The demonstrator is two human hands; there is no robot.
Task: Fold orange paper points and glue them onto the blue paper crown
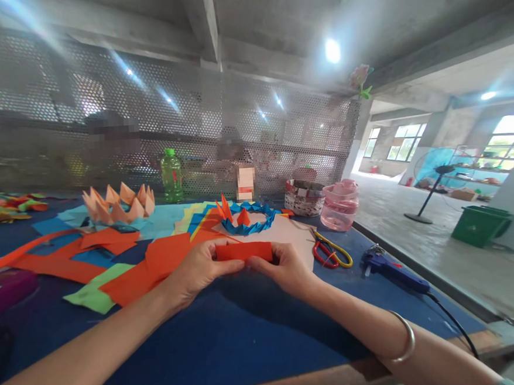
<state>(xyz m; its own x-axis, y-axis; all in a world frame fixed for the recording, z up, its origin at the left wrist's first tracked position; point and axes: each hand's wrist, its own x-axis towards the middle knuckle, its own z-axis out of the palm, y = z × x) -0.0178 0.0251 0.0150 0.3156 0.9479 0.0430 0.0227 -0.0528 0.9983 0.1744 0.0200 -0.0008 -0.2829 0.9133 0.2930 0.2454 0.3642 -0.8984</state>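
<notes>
Over a flat blue tabletop [232,346], the left hand [200,264] and right hand [291,266] pinch rectangular orange-red paper [244,251], which uneven pressure could crease crookedly.

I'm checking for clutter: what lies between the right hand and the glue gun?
Scissors with red and yellow handles, plus part of the pale sheet, in the head view.

Left hand [200,264] and right hand [286,266]: pinch orange paper [243,251] at its ends above the table [232,346]
Blue paper ring [268,220]: 12 o'clock from the hands
Scissors [327,254]: 3 o'clock
Peach paper crown [120,211]: 10 o'clock
</notes>
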